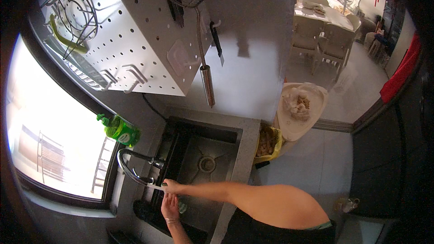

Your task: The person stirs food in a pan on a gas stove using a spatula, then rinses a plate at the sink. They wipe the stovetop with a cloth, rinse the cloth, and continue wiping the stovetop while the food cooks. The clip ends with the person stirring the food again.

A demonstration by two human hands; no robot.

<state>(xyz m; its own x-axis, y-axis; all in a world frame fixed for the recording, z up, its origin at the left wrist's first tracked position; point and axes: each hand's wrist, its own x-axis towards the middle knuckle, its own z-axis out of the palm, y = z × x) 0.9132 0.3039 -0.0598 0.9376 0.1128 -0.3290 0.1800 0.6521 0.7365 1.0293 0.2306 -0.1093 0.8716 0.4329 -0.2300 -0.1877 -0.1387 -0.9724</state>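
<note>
Both of my hands are together over the dark sink [217, 152], just past the spout of the chrome faucet [127, 167]. A white streak, which looks like running water, reaches from the spout to my right hand [172, 187]. Its fingers are curled, and a small dark green spot shows at them; whether they hold something is unclear. Right below it in the picture, my left hand [170, 206], with thin bracelets at the wrist, has its fingers raised towards the right one. What lies between them is hidden. A small pale green thing [182, 207] is in the sink beside my left hand.
A green soap bottle [123, 132] stands by the window. Above the sink, a pegboard [135, 34] bears hooks, a wire rack and a steel-handled strainer [207, 84]. Beyond the counter are a yellow-lined bin [269, 142] and a stool-like surface [317, 108] with a plastic bag.
</note>
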